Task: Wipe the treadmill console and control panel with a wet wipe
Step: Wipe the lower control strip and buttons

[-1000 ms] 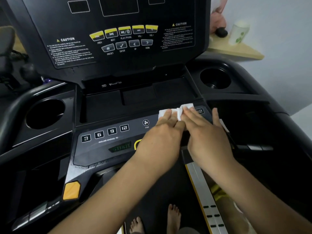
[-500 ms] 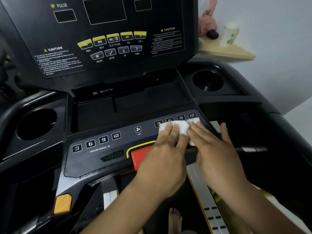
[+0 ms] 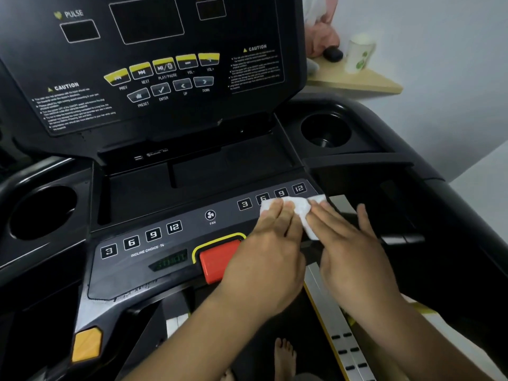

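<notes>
Two bare hands press a white wet wipe flat against the right end of a treadmill's control panel, just below the numbered keys 3, 6, 9 and 12 and to the right of the red stop button. The left hand lies palm-down, fingers held together on the wipe's left half; the right hand covers its right half with fingers a little spread, thumb out to the side. The wipe (thin, limp and damp, by the look of it) will likely bunch or fold if dragged by one corner; flat pressure across its middle suits it better. The upright console rises behind.
</notes>
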The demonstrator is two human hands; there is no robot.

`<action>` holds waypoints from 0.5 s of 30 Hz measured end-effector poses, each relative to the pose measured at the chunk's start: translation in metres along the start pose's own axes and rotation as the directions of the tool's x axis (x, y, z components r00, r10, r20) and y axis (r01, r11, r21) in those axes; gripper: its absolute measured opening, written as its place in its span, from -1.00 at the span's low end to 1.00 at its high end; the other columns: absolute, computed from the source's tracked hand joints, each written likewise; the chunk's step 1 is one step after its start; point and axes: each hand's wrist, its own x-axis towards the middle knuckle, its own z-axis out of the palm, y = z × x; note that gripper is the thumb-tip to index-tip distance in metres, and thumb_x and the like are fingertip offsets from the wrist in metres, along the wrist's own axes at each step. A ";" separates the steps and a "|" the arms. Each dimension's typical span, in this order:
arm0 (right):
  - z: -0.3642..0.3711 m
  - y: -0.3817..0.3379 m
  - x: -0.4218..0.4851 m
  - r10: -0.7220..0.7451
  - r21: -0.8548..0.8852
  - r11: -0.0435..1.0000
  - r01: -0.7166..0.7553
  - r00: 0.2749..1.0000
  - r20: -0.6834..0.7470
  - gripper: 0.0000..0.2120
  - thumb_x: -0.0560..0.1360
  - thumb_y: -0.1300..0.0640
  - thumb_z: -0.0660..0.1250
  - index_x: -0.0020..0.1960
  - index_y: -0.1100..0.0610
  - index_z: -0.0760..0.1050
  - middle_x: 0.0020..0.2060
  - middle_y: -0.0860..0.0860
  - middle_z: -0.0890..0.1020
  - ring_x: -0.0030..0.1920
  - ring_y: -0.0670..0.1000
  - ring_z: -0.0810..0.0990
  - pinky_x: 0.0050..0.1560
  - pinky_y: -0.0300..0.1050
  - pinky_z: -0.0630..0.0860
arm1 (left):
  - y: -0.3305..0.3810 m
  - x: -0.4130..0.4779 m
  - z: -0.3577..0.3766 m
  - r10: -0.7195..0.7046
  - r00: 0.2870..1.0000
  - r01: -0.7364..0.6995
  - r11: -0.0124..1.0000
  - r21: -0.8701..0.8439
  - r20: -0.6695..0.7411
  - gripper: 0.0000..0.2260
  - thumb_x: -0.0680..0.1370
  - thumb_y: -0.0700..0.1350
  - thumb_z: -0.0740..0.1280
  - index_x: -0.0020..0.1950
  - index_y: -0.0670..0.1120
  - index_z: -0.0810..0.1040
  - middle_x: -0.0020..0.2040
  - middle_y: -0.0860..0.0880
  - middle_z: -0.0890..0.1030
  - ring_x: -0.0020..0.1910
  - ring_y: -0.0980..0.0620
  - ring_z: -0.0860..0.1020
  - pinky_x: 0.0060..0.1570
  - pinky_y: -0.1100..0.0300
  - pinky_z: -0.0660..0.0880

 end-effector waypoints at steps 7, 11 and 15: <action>-0.008 0.002 0.035 0.055 0.022 0.998 -0.056 0.998 0.025 -0.39 0.44 0.32 0.29 0.48 0.16 0.29 0.46 0.03 0.35 0.46 0.00 0.30 0.50 0.14 -0.09 | 0.000 0.028 0.007 -0.125 0.990 0.132 0.986 -0.106 0.066 -0.30 0.48 0.03 -0.17 0.53 -0.23 0.31 0.54 -0.21 0.32 0.51 -0.18 0.29 0.42 -0.08 0.34; -0.002 0.003 -0.002 0.029 -0.006 1.000 -0.029 0.999 0.025 -0.35 0.23 0.39 0.45 0.32 0.22 0.49 0.32 0.08 0.53 0.38 0.06 0.43 0.40 0.21 0.10 | 0.009 0.004 0.004 -0.017 1.000 0.018 0.999 -0.048 0.009 -0.48 0.48 -0.09 0.06 0.28 -0.30 0.58 0.29 -0.26 0.58 0.32 -0.22 0.53 0.25 -0.04 0.52; -0.009 0.005 0.028 0.039 -0.004 0.999 -0.039 0.999 0.015 -0.45 0.44 0.33 0.31 0.43 0.20 0.37 0.42 0.07 0.42 0.42 0.02 0.38 0.48 0.12 -0.07 | 0.004 0.026 0.002 0.002 0.999 -0.002 1.000 -0.023 -0.032 -0.45 0.51 -0.05 0.03 0.32 -0.34 0.53 0.28 -0.30 0.58 0.33 -0.25 0.51 0.27 -0.04 0.52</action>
